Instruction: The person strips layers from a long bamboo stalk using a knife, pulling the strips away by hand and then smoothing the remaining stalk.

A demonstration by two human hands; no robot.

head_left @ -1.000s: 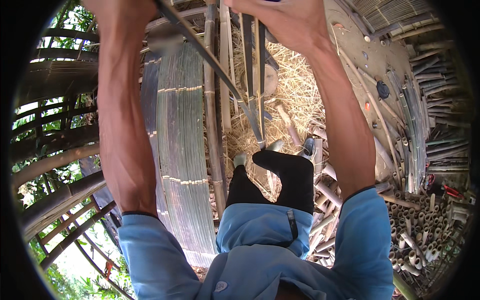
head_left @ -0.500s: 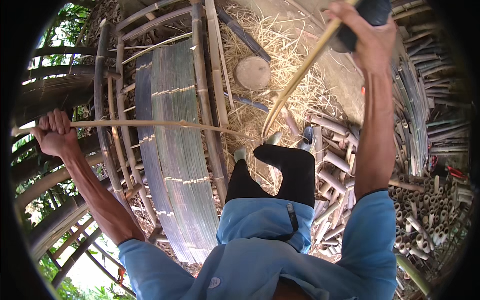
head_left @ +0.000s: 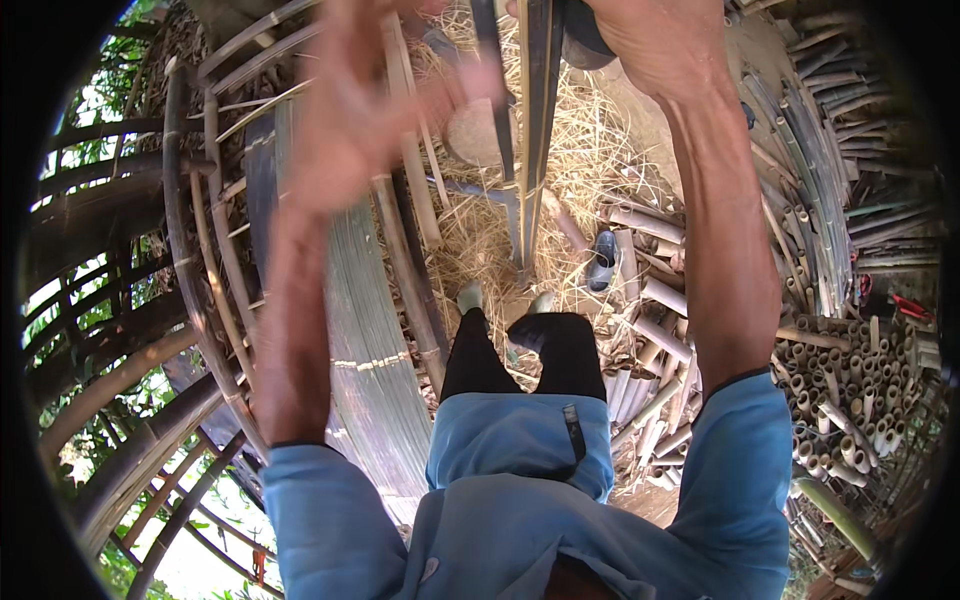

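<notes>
Both arms reach up high toward the top of the picture. The right hand (head_left: 655,45) is closed around something dark at the top edge — its fingers are wrapped tight, but the dark thing is cut off, so I cannot tell what it is. Just beside that hand, a long split bamboo stick (head_left: 535,130) hangs straight down. Its low end rests in the straw (head_left: 590,170) on the ground, close to the person's feet.

The left hand (head_left: 365,110) is blurry. Its fingers are spread apart and hold nothing. It is near the stick, on the left side of it, but not touching it.

Down below, the person wears a blue shirt (head_left: 520,500) and black trousers (head_left: 520,360). A grey shoe (head_left: 603,262) lies in the straw, a little to the right of the stick. A round piece of wood (head_left: 475,135) sits in the straw behind the stick.

On the left lies a flat mat of thin bamboo strips (head_left: 370,330), with thick bamboo poles (head_left: 195,290) around it. On the right — a big pile of cut bamboo tubes (head_left: 850,400), their round open ends facing up.
</notes>
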